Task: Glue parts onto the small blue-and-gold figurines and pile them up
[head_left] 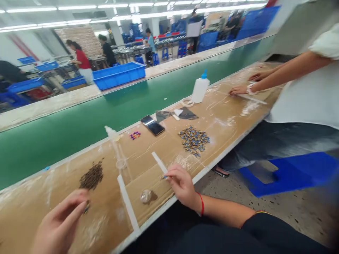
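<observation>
My left hand [59, 222] is at the lower left over the cardboard-covered bench [148, 158], its fingers pinched on a small dark piece [86, 208]. My right hand [181, 183] rests near the bench's front edge, fingers pinched on a tiny blue-tipped part [164, 177] at the end of a white strip [159, 162]. A pile of small brown parts [92, 175] lies beyond my left hand. A pile of blue and gold parts [194, 140] lies beyond my right hand.
A green conveyor belt [79, 123] runs behind the bench. On the bench are a phone [153, 125], a clear dropper bottle [114, 141], a white glue bottle [200, 88] and a long white strip [128, 204]. A co-worker's hands [247, 84] work at the right. Blue bins stand behind.
</observation>
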Demonstrator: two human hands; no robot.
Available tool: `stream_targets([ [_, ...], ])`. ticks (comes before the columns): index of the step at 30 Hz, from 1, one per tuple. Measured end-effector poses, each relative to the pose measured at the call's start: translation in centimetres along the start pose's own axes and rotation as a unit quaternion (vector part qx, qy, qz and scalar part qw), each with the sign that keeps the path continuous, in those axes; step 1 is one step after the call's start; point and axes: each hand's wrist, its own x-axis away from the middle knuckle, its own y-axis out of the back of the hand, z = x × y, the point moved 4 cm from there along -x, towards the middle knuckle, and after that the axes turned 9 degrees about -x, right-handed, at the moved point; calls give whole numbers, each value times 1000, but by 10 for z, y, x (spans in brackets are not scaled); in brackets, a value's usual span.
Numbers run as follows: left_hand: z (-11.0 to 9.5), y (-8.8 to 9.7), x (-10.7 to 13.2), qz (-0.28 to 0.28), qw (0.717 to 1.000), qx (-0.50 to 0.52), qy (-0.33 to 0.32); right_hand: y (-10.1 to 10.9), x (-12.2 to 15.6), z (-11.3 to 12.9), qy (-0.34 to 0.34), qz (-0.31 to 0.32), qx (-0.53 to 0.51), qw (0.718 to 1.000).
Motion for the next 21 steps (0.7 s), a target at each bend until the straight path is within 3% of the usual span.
stream_targets([
  [1, -6, -7, 13, -19, 997, 72, -14, 2, 0, 2, -2, -5, -8, 1000],
  [5, -41, -63, 49, 89, 959, 254, -90, 5, -9, 15, 2, -14, -62, 998],
  [8, -59, -92, 64, 146, 926, 327, -122, 0, -25, 35, 29, -1, -111, 993],
  [14, -76, -105, 98, 183, 914, 331, -144, -15, -45, 89, 114, 33, -186, 975],
  [21, -83, -113, 113, 167, 917, 332, -149, -16, -45, 111, 110, 40, -231, 966],
])
